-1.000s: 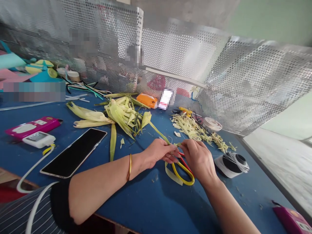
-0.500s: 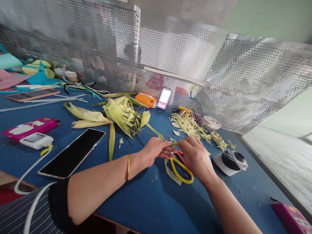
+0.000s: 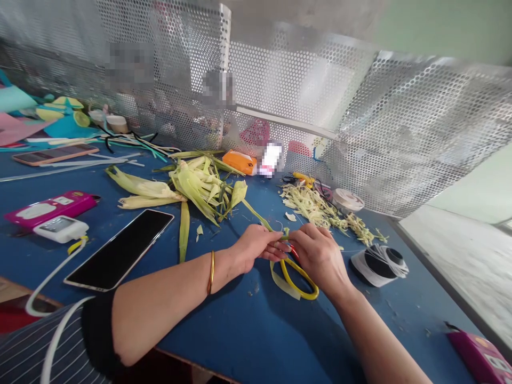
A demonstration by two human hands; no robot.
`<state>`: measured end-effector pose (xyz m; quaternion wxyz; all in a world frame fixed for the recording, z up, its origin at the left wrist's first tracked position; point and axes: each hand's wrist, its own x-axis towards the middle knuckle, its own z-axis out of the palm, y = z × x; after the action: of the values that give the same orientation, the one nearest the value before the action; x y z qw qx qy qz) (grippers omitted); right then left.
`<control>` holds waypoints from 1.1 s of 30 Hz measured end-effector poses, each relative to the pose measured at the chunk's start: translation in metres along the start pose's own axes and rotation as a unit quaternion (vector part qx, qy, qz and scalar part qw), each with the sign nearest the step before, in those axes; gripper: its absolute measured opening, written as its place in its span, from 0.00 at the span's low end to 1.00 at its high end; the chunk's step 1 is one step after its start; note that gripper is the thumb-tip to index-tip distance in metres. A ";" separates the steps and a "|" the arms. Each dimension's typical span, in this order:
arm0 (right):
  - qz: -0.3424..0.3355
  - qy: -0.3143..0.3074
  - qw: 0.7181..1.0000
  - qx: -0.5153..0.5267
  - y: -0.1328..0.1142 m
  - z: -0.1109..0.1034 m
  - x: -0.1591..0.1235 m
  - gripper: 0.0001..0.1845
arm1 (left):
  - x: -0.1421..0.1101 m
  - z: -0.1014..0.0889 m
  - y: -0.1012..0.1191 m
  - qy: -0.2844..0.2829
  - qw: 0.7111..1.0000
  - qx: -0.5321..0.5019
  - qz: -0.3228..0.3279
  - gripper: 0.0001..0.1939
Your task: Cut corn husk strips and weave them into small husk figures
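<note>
A thin green stem (image 3: 256, 213) runs from a pale corn-husk bud (image 3: 239, 192) down into my fingers. My left hand (image 3: 258, 248) pinches it from the left. Close against it, my right hand (image 3: 316, 250) pinches the stem's near end, its fingertips partly hidden. A fine pale thread loops above the fingertips. Beneath both hands lie scissors with a yellow handle loop (image 3: 304, 285) and a red part; their blades are hidden. A pale husk strip (image 3: 282, 280) lies beside the loop. Corn husks (image 3: 196, 184) are heaped on the blue table (image 3: 232, 330) beyond my left hand.
Husk shreds (image 3: 308, 202) lie beyond my right hand, near a tape roll (image 3: 348, 200). A spool of pale thread (image 3: 379, 265) stands right of it. A large phone (image 3: 120, 249) and a magenta pouch (image 3: 52, 208) are at left. Perforated metal panels (image 3: 280, 85) line the back.
My right hand has shifted slightly left and covers more of the scissors' red part. A thin loop of thread shows above my fingertips. Both hands still pinch the stem.
</note>
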<state>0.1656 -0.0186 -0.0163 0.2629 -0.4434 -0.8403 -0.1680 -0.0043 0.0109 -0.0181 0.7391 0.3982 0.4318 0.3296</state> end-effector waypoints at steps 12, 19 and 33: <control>0.111 -0.025 0.992 0.044 -0.005 0.002 -0.003 0.15 | 0.003 0.001 -0.005 -0.035 0.998 0.043 0.039 0.05; 0.146 -0.032 0.986 0.078 -0.006 0.008 -0.005 0.14 | 0.003 0.002 -0.006 -0.001 1.000 0.022 0.019 0.08; 0.042 0.012 0.999 -0.014 -0.008 0.003 -0.003 0.16 | 0.001 0.001 0.001 -0.013 0.999 -0.035 0.003 0.12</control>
<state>0.1597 -0.0234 -0.0203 0.2739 -0.4798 -0.8152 -0.1740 -0.0037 0.0117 -0.0174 0.7571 0.3775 0.4098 0.3412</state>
